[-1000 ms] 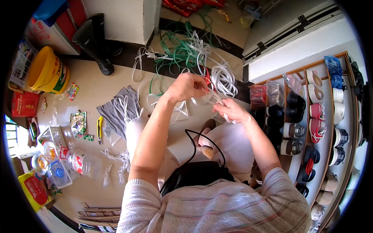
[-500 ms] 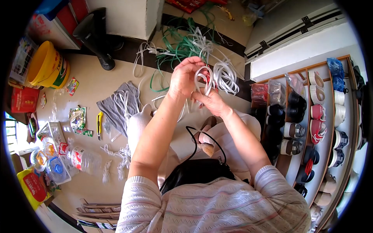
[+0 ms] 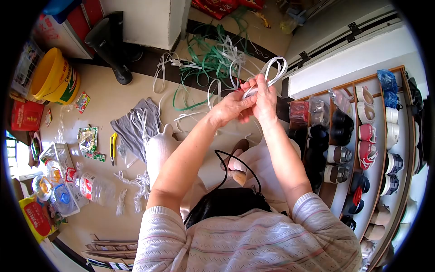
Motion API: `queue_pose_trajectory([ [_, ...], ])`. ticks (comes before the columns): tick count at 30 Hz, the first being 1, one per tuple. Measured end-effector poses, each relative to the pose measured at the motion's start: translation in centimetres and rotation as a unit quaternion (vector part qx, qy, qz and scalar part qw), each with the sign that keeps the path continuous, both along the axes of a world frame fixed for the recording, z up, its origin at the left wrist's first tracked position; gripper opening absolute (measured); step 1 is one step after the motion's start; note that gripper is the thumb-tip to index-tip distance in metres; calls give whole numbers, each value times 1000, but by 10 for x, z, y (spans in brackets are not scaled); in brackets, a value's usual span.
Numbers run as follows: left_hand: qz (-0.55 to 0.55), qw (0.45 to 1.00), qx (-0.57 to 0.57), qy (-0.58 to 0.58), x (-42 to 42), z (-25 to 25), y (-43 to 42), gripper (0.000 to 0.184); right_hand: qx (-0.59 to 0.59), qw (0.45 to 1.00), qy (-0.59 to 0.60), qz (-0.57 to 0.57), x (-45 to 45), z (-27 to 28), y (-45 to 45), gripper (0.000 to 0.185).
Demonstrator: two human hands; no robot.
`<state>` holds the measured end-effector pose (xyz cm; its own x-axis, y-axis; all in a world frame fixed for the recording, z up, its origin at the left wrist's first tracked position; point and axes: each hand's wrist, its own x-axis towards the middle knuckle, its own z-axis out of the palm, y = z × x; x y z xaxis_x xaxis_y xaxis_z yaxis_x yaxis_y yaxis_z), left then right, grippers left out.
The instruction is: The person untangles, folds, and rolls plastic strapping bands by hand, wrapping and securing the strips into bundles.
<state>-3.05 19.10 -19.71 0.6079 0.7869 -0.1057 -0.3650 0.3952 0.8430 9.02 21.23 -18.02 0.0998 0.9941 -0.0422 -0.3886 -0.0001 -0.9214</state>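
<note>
A looped bundle of white strapping band [image 3: 277, 68] is held between both hands, its loops sticking out up and to the right. My left hand [image 3: 231, 108] is closed round the bundle's lower end. My right hand [image 3: 265, 100] grips it beside the left, thumb laid along the bands. Something small and red shows by the fingers, too little of it to name. Beyond the hands lies a tangle of green strapping band [image 3: 208, 59], mixed with loose white strands. Part of the bundle is hidden inside the fingers.
A shoe rack [image 3: 351, 149] stands close on the right. At left are a yellow bucket [image 3: 52, 77], plastic bottles [image 3: 93, 186], a yellow utility knife [image 3: 113, 147] and a grey cloth [image 3: 138, 124]. A black boot [image 3: 111, 45] stands by the wall.
The white bundle has gone from a hanging round coil to narrower loops pointing up and right. My left hand has come down; my right hand has risen slightly to the right.
</note>
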Motion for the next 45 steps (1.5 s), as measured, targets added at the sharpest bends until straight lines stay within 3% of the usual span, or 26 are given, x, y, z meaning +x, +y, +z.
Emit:
queue_pose_trajectory([
  [3,-53,995,24,85,-6,-2,2,49,7,995,-97,13,8,-4,-3,30],
  [6,-76,992,30,91,-3,2,-5,48,-20,990,-135,42,11,0,-13,40],
  [10,-70,997,10,27,-2,7,-10,43,-29,987,-141,68,3,19,-24,50],
  [15,-116,989,-56,-78,3,0,-13,34,-3,973,-194,122,15,21,-24,50],
  [20,-109,991,-67,-42,11,-6,-22,34,-24,976,-188,106,23,7,-32,49],
  [23,-85,978,-33,188,3,8,-18,40,-46,970,-202,125,42,9,-26,33],
  [24,-101,978,-15,181,0,7,-14,40,-30,968,-217,125,52,23,-21,31],
  [25,-94,963,62,244,-2,5,-13,39,-6,947,-306,101,72,33,-10,44],
  [26,-85,938,138,305,-4,2,-13,38,43,947,-318,21,73,50,-7,57],
  [27,-76,904,213,363,-4,0,-11,36,131,846,-517,9,86,71,-2,67],
  [29,-97,874,275,388,1,-8,-11,37,220,761,-591,152,59,103,-17,79],
  [30,-110,855,310,400,3,-9,-12,37,245,624,-708,222,53,99,-25,86],
  [31,-128,868,287,385,2,-2,-11,37,213,526,-765,303,40,95,-35,85],
  [32,-143,880,263,369,-2,6,-11,38,252,461,-781,337,53,63,-34,71],
  [33,-154,892,237,353,-6,11,-11,38,145,398,-812,401,53,53,-33,58],
  [35,-116,883,287,353,-15,16,-7,38,98,543,-754,357,55,34,-43,25],
  [37,-85,872,297,381,-27,24,-3,37,152,691,-642,296,69,-13,-44,19],
  [38,7,946,193,262,-26,10,-3,33,114,747,-591,283,64,-14,-46,18],
  [41,135,988,11,76,-22,12,1,28,-2,894,-375,247,36,-27,-57,18],
  [45,253,965,-71,9,-10,10,0,27,-144,882,-331,304,-6,-13,-61,21],
])
